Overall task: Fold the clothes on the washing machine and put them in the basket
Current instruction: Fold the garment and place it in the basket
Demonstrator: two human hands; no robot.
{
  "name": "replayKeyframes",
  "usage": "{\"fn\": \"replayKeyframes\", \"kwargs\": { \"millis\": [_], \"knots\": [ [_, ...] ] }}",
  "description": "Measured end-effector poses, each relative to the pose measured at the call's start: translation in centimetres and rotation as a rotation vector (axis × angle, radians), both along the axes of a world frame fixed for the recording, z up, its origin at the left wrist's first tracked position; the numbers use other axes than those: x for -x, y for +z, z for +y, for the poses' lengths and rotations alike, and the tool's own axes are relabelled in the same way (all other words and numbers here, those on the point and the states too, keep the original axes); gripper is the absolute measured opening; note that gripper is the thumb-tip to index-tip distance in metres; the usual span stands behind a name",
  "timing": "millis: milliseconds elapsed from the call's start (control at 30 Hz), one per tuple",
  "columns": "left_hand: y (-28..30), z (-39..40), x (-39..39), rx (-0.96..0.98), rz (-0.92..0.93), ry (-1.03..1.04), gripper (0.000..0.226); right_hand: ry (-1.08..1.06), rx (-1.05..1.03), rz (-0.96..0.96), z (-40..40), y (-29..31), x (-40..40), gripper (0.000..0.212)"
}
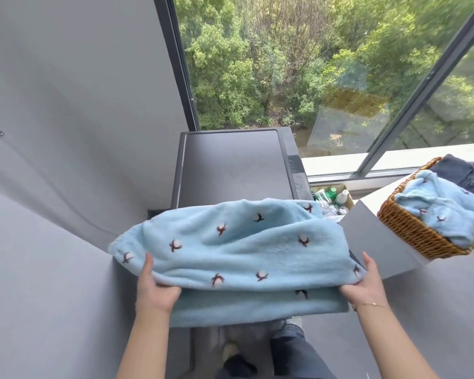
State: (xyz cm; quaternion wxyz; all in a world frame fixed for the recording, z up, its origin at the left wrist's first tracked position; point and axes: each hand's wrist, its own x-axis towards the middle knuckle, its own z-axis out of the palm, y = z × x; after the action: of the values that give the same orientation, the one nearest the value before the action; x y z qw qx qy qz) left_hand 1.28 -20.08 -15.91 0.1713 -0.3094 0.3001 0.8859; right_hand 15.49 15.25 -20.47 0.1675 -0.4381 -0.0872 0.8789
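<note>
Left grip (155,287) and right grip (363,283) clutch fleecy blue garment (230,250) on smooth washer (233,165); woven wicker basket (413,231) at 3 o'clock.

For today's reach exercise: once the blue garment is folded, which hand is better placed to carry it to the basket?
Probably the right hand: the wicker basket sits to its side, beyond the blue garment. The left hand grips the far edge.

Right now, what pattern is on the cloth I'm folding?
Light blue fleece garment with small cotton-boll motifs; head view.
</note>
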Motion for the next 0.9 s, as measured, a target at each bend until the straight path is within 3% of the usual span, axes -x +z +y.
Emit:
{"fn": "replayKeyframes", "kwargs": {
  "millis": [67,100,200,267,300,367,400,467,500,567,633,733,900],
  "knots": [
    [-0.2,-0.4,1.4,-0.047,0.047,-0.022,0.101,0.075,-0.027,0.067,1.1,0.6,1.3,0.094],
    [0.0,-0.6,1.9,-0.072,0.109,-0.01,0.1,0.093,-0.035,0.118,1.4,1.4,1.8,0.102],
    [-0.9,-1.3,3.4,-0.221,0.34,0.035,0.052,-0.046,-0.114,0.206,1.8,2.3,2.4,0.083],
    [-0.9,-1.8,3.0,-0.382,0.359,0.019,0.046,-0.079,-0.132,0.216,0.6,2.5,1.8,0.076],
    [-1.4,-1.7,2.6,-0.346,0.296,0.024,0.043,-0.042,-0.147,0.145,-0.2,2.0,1.3,0.072],
    [-1.9,-1.5,1.5,-0.032,0.015,0.007,0.042,0.015,-0.14,-0.169,-1.9,0.7,0.0,0.024],
    [-2.9,-1.5,1.0,0.089,-0.123,0.038,0.041,0.071,-0.145,-0.279,-2.8,0.3,-0.6,0.011],
    [-3.9,-1.4,1.3,0.344,-0.257,0.098,0.034,0.223,-0.191,-0.464,-2.9,-0.2,-1.4,0.03],
    [-4.0,-0.9,1.6,0.475,-0.26,0.098,0.033,0.289,-0.201,-0.526,-2.8,0.0,-1.8,0.034],
    [-3.4,0.5,2.0,0.696,-0.214,0.04,0.034,0.419,-0.118,-0.597,-2.4,0.7,-2.0,0.009],
    [-2.2,2.1,1.7,0.807,-0.117,0.049,0.031,0.512,0.012,-0.547,-2.5,1.2,-1.6,0.007],
    [-2.0,3.2,1.2,0.939,0.014,-0.001,0.027,0.573,0.081,-0.42,-2.2,1.9,0.0,0.011],
    [-2.8,2.7,1.1,1.051,0.093,-0.051,0.022,0.691,0.102,-0.553,-1.1,1.0,0.7,0.012]
  ]
}}
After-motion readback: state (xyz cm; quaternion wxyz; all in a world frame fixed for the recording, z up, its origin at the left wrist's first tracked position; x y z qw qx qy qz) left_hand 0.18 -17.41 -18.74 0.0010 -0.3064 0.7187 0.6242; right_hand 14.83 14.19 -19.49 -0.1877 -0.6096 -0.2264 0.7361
